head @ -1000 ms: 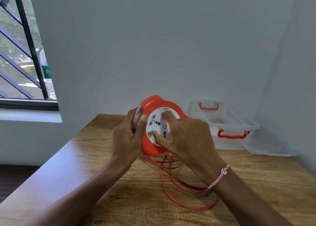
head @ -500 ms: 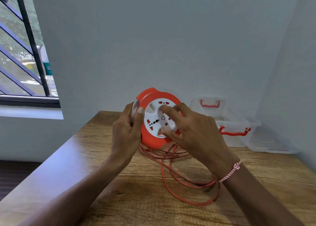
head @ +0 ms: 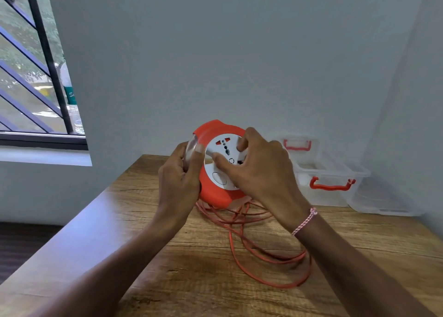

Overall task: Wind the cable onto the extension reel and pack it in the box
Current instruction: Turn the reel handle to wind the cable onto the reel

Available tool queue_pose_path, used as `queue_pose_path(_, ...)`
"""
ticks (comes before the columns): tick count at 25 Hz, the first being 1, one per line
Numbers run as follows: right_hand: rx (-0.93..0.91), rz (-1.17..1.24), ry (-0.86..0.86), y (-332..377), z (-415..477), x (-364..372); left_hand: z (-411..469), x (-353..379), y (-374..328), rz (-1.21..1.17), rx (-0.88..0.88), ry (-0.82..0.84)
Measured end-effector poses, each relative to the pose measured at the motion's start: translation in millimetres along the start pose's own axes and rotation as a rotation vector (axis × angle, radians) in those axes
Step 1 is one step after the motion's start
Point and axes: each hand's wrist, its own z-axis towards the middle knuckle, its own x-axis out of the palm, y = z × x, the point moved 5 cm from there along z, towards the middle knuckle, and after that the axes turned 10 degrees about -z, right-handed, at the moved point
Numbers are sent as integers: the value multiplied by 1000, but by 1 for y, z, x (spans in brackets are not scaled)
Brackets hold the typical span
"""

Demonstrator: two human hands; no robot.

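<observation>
An orange extension reel (head: 213, 194) with a white socket face is held upright above the wooden table (head: 167, 268). My left hand (head: 178, 180) grips its left rim, thumb on the front edge. My right hand (head: 259, 173) lies on the white face, with thumb and fingers pinching the centre disc. Loose orange cable (head: 271, 259) hangs from under the reel and lies in loops on the table beneath my right wrist. A clear plastic box (head: 328, 173) with red handles stands open at the back right.
The box's clear lid (head: 383, 201) lies flat to the right of it, by the side wall. A barred window (head: 36, 77) is at the left, beyond the table's left edge. A grey wall stands close behind the table.
The white socket face has turned under my right hand, whose fingers have moved up onto its upper right. The cable loops on the table have shifted slightly.
</observation>
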Motion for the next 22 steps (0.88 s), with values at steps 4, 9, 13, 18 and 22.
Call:
queue_pose_path(4,-344,-171,-37,-5,0,-12,7,-7,4,47,-20,-5)
queue_pose_path(9,-646,-524,-101,3,-12,-9,10,-10,-2,84,45,19)
queue_pose_path(13,-733,-580,-142,7,-14,-11,11,-12,-4,88,58,-19)
queue_pose_path(18,-528,-315,-216,11,-12,-15,5,-8,0,91,91,-38)
queue_pose_path(22,-33,69,-104,1,-7,-1,-2,-1,-1,76,110,-37)
